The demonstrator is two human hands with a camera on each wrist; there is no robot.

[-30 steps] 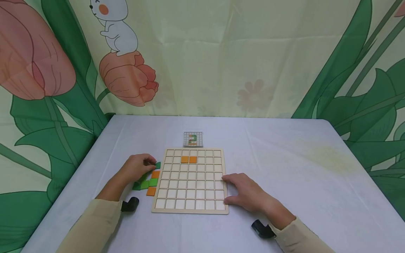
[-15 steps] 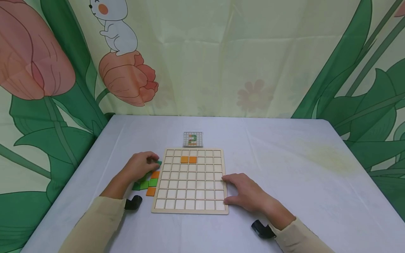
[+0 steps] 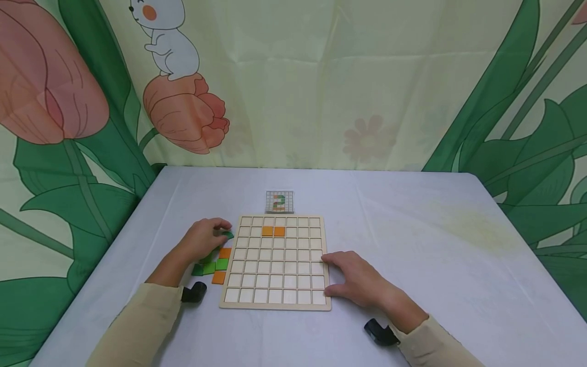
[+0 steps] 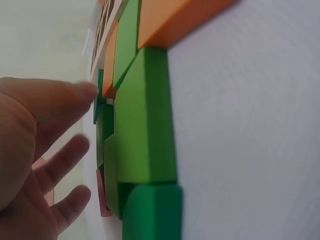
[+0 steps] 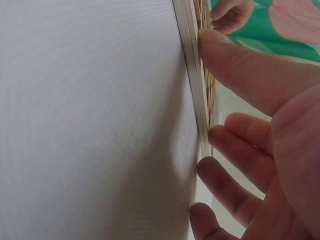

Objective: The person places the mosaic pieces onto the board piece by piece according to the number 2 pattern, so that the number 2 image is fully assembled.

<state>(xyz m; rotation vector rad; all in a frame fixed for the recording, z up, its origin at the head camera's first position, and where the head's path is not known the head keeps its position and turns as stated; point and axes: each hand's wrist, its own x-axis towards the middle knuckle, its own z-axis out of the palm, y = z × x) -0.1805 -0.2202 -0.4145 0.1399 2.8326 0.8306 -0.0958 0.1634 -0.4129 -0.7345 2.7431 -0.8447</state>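
In the head view, my left hand [image 3: 205, 239] is at the left side of a wooden grid board [image 3: 279, 307], pinching a dark green tile [image 3: 228, 235] that looks slightly tilted. The left wrist view has the thumb against that tile [image 4: 99, 102]; the index finger is mostly hidden behind it. Under and beside this hand lie loose tiles: an orange one [image 3: 218, 277], a light green one [image 3: 222, 264] and several other greens. Two orange tiles [image 3: 273, 231] sit side by side in the board's second row. My right hand [image 3: 355, 278] rests thumb and fingertips along the board's right edge.
Behind the board stands a small pattern card [image 3: 279, 202] with a gridded figure in orange and green. A white cloth [image 3: 412, 229] covers the table. A printed curtain [image 3: 293, 102] hangs beyond the far edge. Black wrist cameras [image 3: 381, 332] stick out at both cuffs.
My left hand has shifted slightly up and to the right, and the dark green tile has tilted at its fingertips. The right hand and the board stay put.
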